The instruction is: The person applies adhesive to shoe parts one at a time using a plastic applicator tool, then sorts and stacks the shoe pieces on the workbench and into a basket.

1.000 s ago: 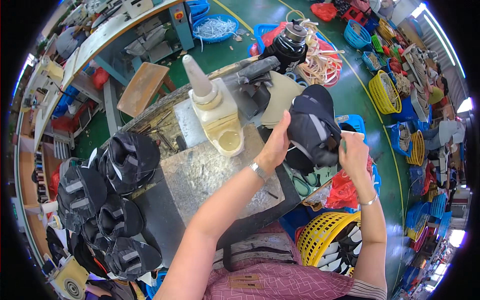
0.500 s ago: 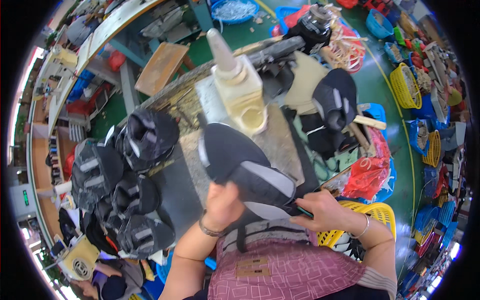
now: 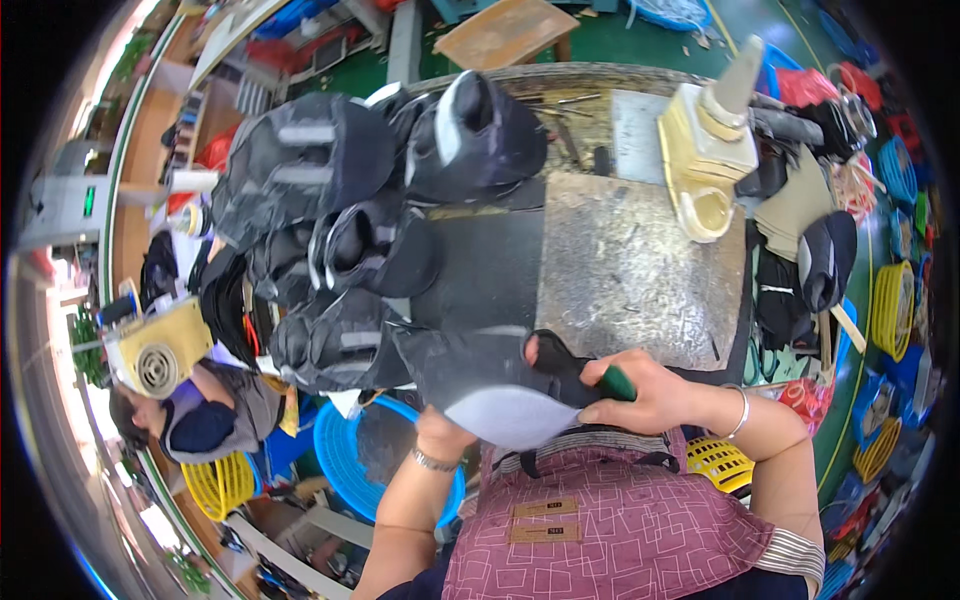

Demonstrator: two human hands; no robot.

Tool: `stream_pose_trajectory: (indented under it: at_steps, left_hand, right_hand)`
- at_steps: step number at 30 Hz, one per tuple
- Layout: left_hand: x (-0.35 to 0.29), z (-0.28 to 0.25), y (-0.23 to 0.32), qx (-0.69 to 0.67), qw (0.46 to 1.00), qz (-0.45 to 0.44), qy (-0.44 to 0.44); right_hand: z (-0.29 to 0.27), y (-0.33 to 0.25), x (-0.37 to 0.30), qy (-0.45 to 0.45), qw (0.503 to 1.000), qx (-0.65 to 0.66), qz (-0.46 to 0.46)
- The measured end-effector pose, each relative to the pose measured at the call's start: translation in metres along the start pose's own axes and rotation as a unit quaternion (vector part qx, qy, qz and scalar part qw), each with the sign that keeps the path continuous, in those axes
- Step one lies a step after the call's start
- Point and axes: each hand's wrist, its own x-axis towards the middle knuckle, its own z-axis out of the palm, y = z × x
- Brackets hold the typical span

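Because the dark shoe upper [image 3: 462,365] hangs in front of my apron [image 3: 620,500], at the near edge of the bench [image 3: 590,82], the head view shows it close to my body, where both hands can reach it without stretching. Its pale panel [image 3: 518,417] is turned toward me — presumably to keep that face visible.

My left hand [image 3: 443,433] supports the underside at the left. Its fingers pass out of sight behind the upper, so I cannot tell how tightly they are bent. My right hand [image 3: 652,393] is closed: thumb and fingers pinch a dark green piece [image 3: 617,383], with the thumb just beside the panel's right tip. Whether that piece is a tool handle cannot be determined. This opposed hold probably steadies the upper from both ends.

On the bench, further dark shoes [image 3: 375,245] are massed at the left, which appears to leave the black mat [image 3: 478,265] and metal plate [image 3: 635,275] accessible in the middle. The cream dispenser [image 3: 700,150] stands at the plate's far right corner, cone upward and open cup toward me — likely for easy access. At the far right, one dark-and-grey shoe [image 3: 825,262] lies apart from that group, near the scissors [image 3: 762,362].
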Motion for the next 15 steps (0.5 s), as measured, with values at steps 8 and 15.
stream_pose_trajectory:
  at_steps: [8, 15]
  left_hand:
    - [0.0, -0.015, 0.008, 0.324, 0.938, -0.035, 0.116]
    - [0.024, -0.018, -0.01, 0.289, 0.945, 0.059, 0.145]
  right_hand:
    - [0.009, 0.011, 0.051, 0.054, 0.913, 0.351, 0.2]
    - [0.022, 0.011, 0.057, 0.173, 0.874, 0.402, 0.213]
